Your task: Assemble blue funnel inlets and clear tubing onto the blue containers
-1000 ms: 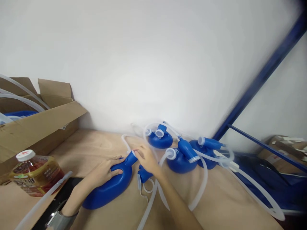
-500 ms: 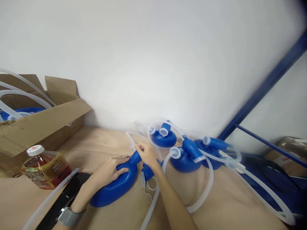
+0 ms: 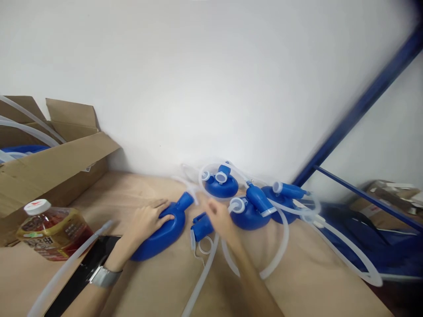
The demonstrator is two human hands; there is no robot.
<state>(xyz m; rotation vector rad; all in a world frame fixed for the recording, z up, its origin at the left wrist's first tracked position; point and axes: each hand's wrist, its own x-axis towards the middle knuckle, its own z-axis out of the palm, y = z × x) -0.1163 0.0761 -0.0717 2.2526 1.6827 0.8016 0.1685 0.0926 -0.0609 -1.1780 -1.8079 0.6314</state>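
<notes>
The left hand (image 3: 148,219) lies flat, fingers spread, on the blue bottle (image 3: 165,235), which rests on the tabletop (image 3: 132,193). At the bottle's 3 o'clock, the blurred right hand (image 3: 220,219) hovers just beside a blue fitting (image 3: 202,226); I cannot tell its grip.

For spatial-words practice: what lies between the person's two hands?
Head view: the flat blue plastic bottle under the left hand, and a small blue plastic spout beside the right hand.

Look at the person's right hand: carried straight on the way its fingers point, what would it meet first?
Probably the clear tubing looped round the left edge of the round blue container by the wall. The right hand is blurred, so its line and depth are uncertain.
</notes>
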